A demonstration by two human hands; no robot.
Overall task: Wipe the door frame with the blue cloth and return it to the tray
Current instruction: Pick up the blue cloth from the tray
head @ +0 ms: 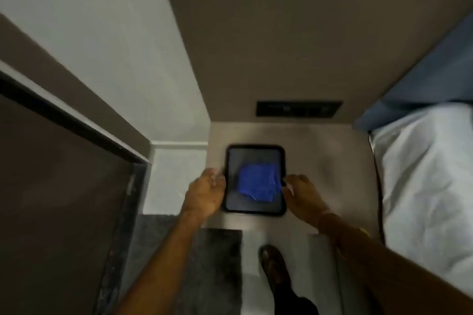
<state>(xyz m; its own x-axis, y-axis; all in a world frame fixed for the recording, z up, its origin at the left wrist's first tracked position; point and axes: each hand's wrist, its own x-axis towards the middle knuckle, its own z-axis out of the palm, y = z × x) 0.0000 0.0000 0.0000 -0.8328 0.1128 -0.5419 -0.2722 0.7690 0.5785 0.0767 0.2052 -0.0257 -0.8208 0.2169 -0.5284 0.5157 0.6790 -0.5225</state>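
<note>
A dark rectangular tray (255, 148) rests on a beige side table. A folded blue cloth (258, 181) lies inside it, toward the right. My left hand (206, 192) grips the tray's left edge. My right hand (303, 192) holds the tray's right edge, fingers at the rim. The door frame (76, 123), a dark strip with a pale border, runs along the left around a brown door (56, 199).
A bed with a white sheet (422, 186) and blue headboard (422, 79) stands at the right. A black switch panel (299, 109) is on the wall behind the table. My sandalled foot (274, 266) is on the floor below, beside a dark mat (212, 271).
</note>
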